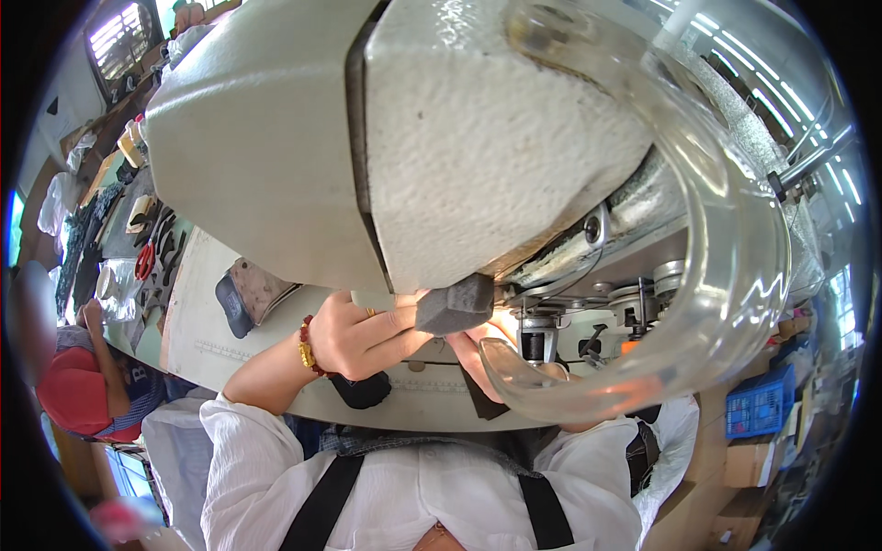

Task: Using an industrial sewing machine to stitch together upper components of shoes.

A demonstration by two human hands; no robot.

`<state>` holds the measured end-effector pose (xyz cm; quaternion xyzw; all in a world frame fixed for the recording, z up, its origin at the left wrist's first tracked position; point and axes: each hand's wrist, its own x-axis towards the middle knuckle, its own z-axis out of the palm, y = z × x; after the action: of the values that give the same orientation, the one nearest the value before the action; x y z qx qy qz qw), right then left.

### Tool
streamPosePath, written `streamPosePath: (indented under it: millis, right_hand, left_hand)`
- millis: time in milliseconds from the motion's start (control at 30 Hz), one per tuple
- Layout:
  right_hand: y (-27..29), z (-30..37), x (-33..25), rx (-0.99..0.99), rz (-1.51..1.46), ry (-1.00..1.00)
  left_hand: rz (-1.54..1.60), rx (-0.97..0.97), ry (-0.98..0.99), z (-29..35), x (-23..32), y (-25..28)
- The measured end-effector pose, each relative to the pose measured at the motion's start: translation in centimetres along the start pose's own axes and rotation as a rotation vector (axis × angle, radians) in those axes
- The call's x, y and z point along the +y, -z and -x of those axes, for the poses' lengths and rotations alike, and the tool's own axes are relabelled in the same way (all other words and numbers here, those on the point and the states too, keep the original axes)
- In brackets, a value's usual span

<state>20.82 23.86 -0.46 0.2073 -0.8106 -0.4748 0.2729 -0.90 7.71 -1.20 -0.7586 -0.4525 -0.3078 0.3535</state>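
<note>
Grey piece [455,305] of something stiff, maybe leather or felt, is pinched in the left hand [358,338], thumb and fingers clamped on its left edge. It sits right under the lower edge of the big grey machine head [367,138], just left of the needle area [537,335]. That wrist has a red bead bracelet [306,349] with a gold charm, and there's a ring on one finger.

Right hand [482,354] is just beside the left, under and right of the grey piece, but a clear curved guard [735,257] sweeps across in front of it, so I can't tell if it's gripping or just resting against the piece. The two hands are close together, nearly touching.

Below the left hand a dark scrap [363,390] lies on the pale table [211,312], with another dark bit near the right hand. A printed ruler strip runs along the table edge. Further left on the table there's a dark-and-tan shoe part [248,294].

White sleeves [257,441] and black straps [326,505] fill the bottom of the view.

Off to the far left a second person in a red cap [78,390] sits at a long bench [119,220] covered with dark cut pieces and red-handled scissors [144,262]. On the right, a blue crate [758,404] and cardboard boxes [749,459].
</note>
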Motion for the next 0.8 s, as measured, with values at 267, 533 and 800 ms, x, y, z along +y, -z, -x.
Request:
streamPosePath:
  millis: [267, 533, 800]
  right_hand:
    - [-0.8, 0.6, -0.8, -0.079, 0.502, 0.217]
    - [-2.5, 0.7, -4.0, -0.217, 1.149, 0.3]
    - [-6.0, 0.1, -9.1, -0.611, 2.252, 0.732]
  left_hand:
    - [0.145, 0.062, -0.062, -0.5, -0.6, -0.8]
    - [-0.002, 0.008, -0.037, 0.8, -0.3, -1.3]
    - [0.171, -0.07, 0.166, 5.4, -0.3, -6.0]
